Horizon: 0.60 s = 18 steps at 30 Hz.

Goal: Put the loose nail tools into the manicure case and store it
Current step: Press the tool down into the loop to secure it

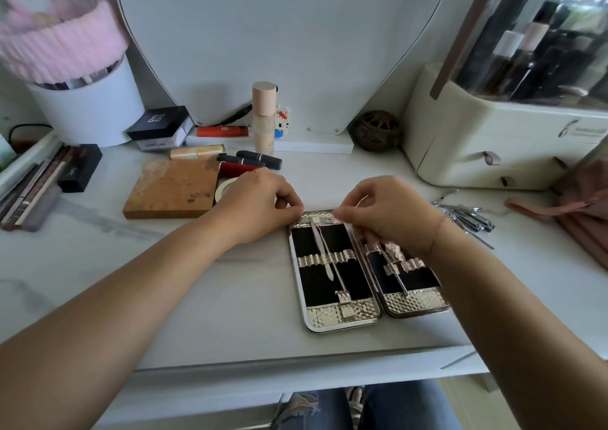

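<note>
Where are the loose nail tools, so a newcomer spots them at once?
Find the cream cosmetics organizer at the right of the desk. In front of it, right of the open manicure case, lie the loose nail tools. They are the only heap of bare silver metal, between the right hand and a pink cloth.

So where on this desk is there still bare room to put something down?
Widest bare patch: desk left of the manicure case, in front of the brown palette. A smaller strip lies between the lipsticks and the cream organizer, behind the case. Crowded: the right side, with loose nail tools and pink cloth, and the back left corner.
</note>
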Each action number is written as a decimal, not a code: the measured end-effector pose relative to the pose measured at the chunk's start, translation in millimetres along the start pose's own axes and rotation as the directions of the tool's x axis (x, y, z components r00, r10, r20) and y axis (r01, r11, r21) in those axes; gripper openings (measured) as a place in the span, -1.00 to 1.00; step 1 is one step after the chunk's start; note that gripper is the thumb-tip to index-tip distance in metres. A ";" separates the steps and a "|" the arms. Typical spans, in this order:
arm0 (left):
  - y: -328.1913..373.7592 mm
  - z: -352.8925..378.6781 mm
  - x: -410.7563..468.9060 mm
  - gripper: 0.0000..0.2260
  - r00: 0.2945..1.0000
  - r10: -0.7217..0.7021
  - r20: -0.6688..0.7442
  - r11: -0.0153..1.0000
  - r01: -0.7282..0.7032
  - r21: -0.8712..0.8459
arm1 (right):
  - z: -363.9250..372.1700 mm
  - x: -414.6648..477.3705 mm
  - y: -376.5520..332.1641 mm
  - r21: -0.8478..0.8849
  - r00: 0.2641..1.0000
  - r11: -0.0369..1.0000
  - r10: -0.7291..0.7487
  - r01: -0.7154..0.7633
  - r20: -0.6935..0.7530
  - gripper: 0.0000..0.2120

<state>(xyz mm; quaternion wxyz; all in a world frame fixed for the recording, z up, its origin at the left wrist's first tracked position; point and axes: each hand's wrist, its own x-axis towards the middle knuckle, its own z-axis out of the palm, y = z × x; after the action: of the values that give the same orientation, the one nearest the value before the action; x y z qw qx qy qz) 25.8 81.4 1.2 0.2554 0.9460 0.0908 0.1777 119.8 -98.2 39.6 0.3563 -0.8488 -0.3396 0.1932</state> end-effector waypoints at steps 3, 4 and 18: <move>-2.1 0.3 0.4 -0.95 1.000 0.005 0.012 1.000 -0.005 -0.014 | -40.1 -9.8 29.2 -0.153 0.944 0.988 -0.045 -0.006 -0.327 -0.91; -2.7 0.1 0.4 -0.95 1.000 0.015 0.016 1.000 -0.015 -0.014 | -51.0 -14.8 39.5 -0.222 0.915 0.974 -0.041 -0.054 -0.401 -0.92; -2.4 0.2 -0.5 -0.98 0.999 0.036 0.003 0.999 -0.036 -0.016 | -59.1 -22.5 77.7 -0.389 0.916 0.885 0.095 -0.257 -0.389 -0.85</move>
<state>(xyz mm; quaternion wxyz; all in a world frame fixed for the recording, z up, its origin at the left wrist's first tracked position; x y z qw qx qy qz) 25.2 83.3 -0.4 0.2598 0.9457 0.0718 0.1816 171.9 -182.3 24.0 0.1959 -0.9548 -0.2233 -0.0130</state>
